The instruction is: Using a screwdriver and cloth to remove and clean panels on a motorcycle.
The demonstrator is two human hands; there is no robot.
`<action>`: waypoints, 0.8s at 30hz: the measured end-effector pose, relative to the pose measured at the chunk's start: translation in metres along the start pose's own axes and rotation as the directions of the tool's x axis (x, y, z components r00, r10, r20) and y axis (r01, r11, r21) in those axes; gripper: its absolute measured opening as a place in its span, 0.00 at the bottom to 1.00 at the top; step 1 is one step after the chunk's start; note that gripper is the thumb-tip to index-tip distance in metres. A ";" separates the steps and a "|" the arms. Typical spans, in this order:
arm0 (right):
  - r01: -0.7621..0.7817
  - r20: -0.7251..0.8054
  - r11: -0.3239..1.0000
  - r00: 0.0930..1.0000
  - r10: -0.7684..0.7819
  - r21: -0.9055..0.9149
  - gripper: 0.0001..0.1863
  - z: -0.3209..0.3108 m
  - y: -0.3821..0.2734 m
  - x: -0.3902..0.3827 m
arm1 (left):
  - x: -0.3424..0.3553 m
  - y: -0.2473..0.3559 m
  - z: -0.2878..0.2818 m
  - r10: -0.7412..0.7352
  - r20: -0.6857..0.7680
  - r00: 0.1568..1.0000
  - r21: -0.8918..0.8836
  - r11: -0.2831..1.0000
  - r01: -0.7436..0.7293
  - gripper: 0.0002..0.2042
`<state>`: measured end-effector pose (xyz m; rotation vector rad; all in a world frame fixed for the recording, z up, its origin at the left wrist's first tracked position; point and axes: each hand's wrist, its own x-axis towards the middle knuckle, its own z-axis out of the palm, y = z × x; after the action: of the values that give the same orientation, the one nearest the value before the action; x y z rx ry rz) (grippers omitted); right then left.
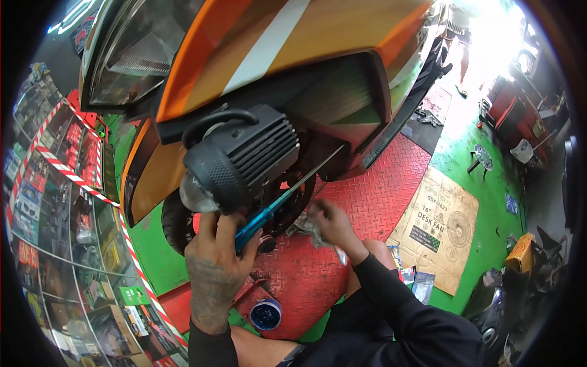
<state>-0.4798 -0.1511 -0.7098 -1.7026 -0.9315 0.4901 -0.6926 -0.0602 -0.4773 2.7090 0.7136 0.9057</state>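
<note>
Screwdriver, teal-handled with a long thin shaft, slants through my left hand, its handle between the thumb and curled fingers, its tip pointing up and right beneath the motorcycle's orange fairing. Fingertips of that hand are up at the underside of a black ribbed lamp, while my right hand, blurred, is half curled above the red tread-plate platform, and I cannot tell whether it holds anything. Between my forearms is a round blue tin.
</note>
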 end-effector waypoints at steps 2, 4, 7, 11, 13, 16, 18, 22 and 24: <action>-0.007 -0.002 0.987 1.000 0.007 0.159 0.22 0.002 -0.007 0.004 | -0.002 -0.004 0.001 0.034 -0.030 0.999 0.055 0.998 -0.032 0.13; -0.027 0.009 0.895 1.000 0.026 0.444 0.23 -0.001 -0.021 0.005 | -0.004 -0.015 0.005 0.158 -0.047 0.986 0.201 0.969 -0.146 0.17; -0.065 0.030 0.719 0.998 0.062 0.692 0.24 -0.011 -0.057 -0.004 | -0.011 -0.013 0.009 -0.066 0.057 0.996 0.100 0.993 0.060 0.16; 0.053 -0.063 -0.097 0.993 -0.103 0.994 0.19 -0.016 -0.111 0.032 | -0.001 0.005 0.009 -0.085 0.113 0.990 -0.182 0.978 0.105 0.13; 0.100 -0.145 -0.309 0.981 -0.128 0.946 0.19 -0.013 -0.117 0.045 | -0.003 0.002 0.014 -0.049 0.132 0.990 -0.097 0.993 0.062 0.15; 0.021 -0.165 -0.586 0.967 -0.192 0.810 0.16 -0.006 -0.118 0.061 | -0.001 -0.003 0.013 -0.067 0.145 0.987 0.067 0.996 0.058 0.19; 0.017 -0.211 -0.718 0.961 -0.181 0.696 0.13 -0.001 -0.126 0.064 | -0.001 -0.012 0.015 -0.003 0.100 0.995 0.151 0.988 -0.012 0.19; 0.059 -0.276 -0.752 0.947 -0.166 0.656 0.14 0.000 -0.119 0.069 | 0.009 0.020 0.014 -0.232 0.200 0.952 0.036 0.973 0.230 0.18; 0.074 -0.246 -0.699 0.958 -0.150 0.712 0.15 0.001 -0.109 0.073 | 0.010 0.017 0.020 -0.042 0.092 0.995 -0.026 0.999 0.045 0.19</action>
<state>-0.4735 -0.0812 -0.5989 0.5713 -0.1638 0.7783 -0.6670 -0.0702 -0.4829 2.6794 0.7325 0.7710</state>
